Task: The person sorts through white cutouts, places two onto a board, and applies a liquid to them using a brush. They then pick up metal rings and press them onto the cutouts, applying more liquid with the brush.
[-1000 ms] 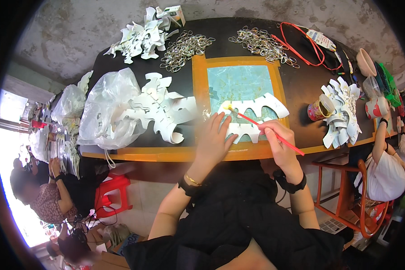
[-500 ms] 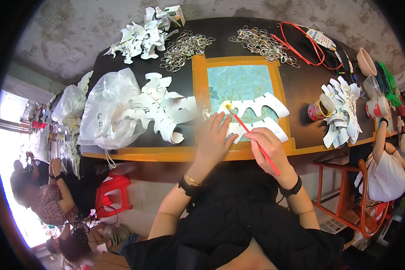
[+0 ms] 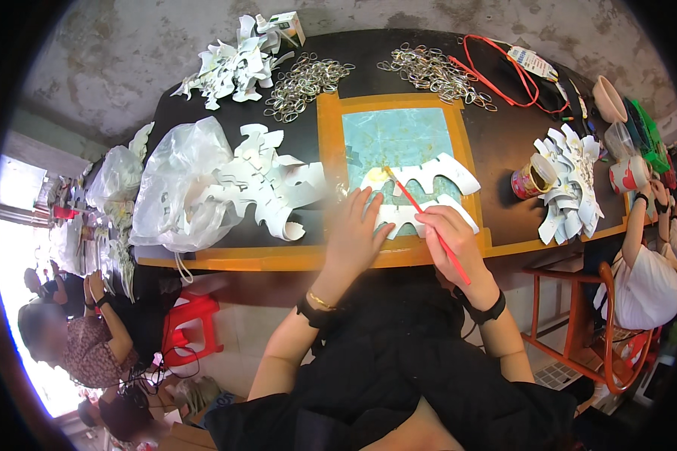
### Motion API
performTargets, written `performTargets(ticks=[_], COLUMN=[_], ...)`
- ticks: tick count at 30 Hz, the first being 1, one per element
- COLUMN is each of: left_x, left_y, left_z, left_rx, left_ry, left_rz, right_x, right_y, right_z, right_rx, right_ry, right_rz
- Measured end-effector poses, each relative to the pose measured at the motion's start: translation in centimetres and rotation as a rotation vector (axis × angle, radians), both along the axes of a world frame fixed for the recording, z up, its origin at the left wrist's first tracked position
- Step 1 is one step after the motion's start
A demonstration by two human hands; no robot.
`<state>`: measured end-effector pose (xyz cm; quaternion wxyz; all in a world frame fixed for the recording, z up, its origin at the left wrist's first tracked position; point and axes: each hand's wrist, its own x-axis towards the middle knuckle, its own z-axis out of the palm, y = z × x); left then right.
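Over the near left corner of the mat (image 3: 399, 135), I have the left hand (image 3: 355, 234) laid palm down, its fingers spread and their tips reaching the left end of the upper strip (image 3: 456, 174); whether they press on it I cannot tell. At the mat's near right, the right hand (image 3: 453, 240) pinches the brush (image 3: 409, 197) like a pen, thumb and fingers closed on its red handle. Its tip meets the upper strip beside a yellow patch (image 3: 376, 177). That strip lies across the mat's near half, with the lower strip (image 3: 462, 215) nearer still, partly behind the hands.

Against a second ago, I see the right hand closer to the body and the handle pointing more toward it; over the last half second the tip has crept slightly right. The left hand has kept its place.

Both strips are white and curved, with arched notches along the near side. The mat is pale blue, glossy and stained yellowish, framed by orange tape (image 3: 329, 139) on the dark bench (image 3: 496, 143). Left of the mat I have white cut-outs (image 3: 269, 180) and a crinkled clear bag (image 3: 179, 169); right of it, a can (image 3: 526, 182) and a white stack (image 3: 569, 184). Beyond it lie shiny looped rings (image 3: 307, 86).
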<state>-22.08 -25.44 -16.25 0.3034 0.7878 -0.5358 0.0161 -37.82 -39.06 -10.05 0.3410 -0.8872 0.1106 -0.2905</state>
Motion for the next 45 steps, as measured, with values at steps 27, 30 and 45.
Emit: performTargets(ticks=[27,30,45], left_x=[-2.1,-2.3,-2.0], left_y=[-3.0,-3.0,-3.0], left_z=[0.7,0.3,-0.2], left_rx=[0.197,0.218,0.274], left_ry=[-0.339,-0.367,-0.283], left_rz=[0.130,0.139,0.140], right_x=[-17.3,-18.3,-12.1], right_y=[-6.7,-6.6,-12.6], right_z=[4.9,5.8,1.3], right_rx=[0.516,0.320,0.151], right_ry=[-0.452,-0.299,-0.049], right_rz=[-0.578,-0.790,-0.766])
